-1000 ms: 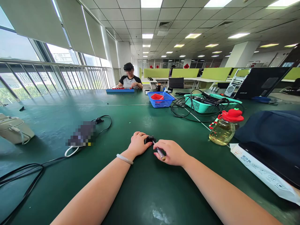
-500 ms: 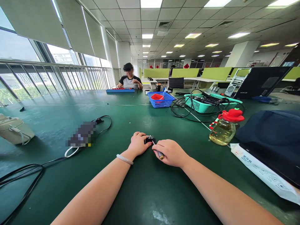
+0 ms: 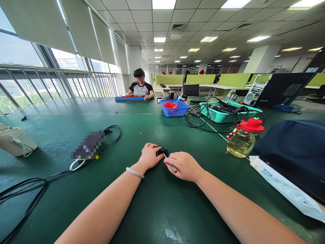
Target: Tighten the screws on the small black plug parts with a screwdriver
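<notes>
On the dark green table (image 3: 88, 189), straight ahead, a small black part (image 3: 163, 151) lies under the fingers of my left hand (image 3: 149, 156). The hand is closed on the part's left side, thumb toward me, and hides some of it. In my right hand (image 3: 185, 166) is a slim screwdriver (image 3: 173, 168) with a thin metal shaft and a brownish handle end. Its shaft slants up and left, and the tip meets or nearly meets the near side of the black part. Exact contact is too small to make out.
A jar with a red lid (image 3: 242, 139), a white packet (image 3: 284, 186) and a dark bag (image 3: 294, 145) are on the right. Farther back are a blue basket (image 3: 175, 112) and a green basket (image 3: 220, 117) with cables. A pixelated device (image 3: 88, 145) with cords lies left. Another person (image 3: 141, 88) sits opposite.
My right hand and the screwdriver have shifted slightly left. The black part's top looks darker, its silvery glint gone. Across the table, the other person's raised hand has come down to the table.
</notes>
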Available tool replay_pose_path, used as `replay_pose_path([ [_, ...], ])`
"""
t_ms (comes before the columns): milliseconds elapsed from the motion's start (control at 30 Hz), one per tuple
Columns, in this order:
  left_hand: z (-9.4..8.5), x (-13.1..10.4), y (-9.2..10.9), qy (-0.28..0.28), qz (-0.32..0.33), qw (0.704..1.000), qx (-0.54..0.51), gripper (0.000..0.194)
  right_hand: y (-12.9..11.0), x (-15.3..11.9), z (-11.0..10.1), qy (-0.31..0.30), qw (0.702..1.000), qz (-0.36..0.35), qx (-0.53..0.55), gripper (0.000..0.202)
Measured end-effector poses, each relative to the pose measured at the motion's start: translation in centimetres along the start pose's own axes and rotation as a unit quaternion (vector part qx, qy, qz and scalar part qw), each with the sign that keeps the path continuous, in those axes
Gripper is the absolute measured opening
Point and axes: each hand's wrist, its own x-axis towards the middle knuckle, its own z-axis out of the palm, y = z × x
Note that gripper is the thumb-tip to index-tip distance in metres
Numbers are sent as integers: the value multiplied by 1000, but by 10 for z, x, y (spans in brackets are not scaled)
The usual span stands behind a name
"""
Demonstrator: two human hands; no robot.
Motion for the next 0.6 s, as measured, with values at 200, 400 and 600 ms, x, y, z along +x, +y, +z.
replay_pose_path([
  [200,1,1,-1,1,-4,1000,-4,43,-1,1,-1,31,999,28,-2,22],
  [400,0,1,1,-8,-6,1000,4,45,-1,0,0,74,997,26,-10,21],
  [600,0,0,0,-3,-7,1000,5,42,0,1,0,97,995,28,-10,20],
])
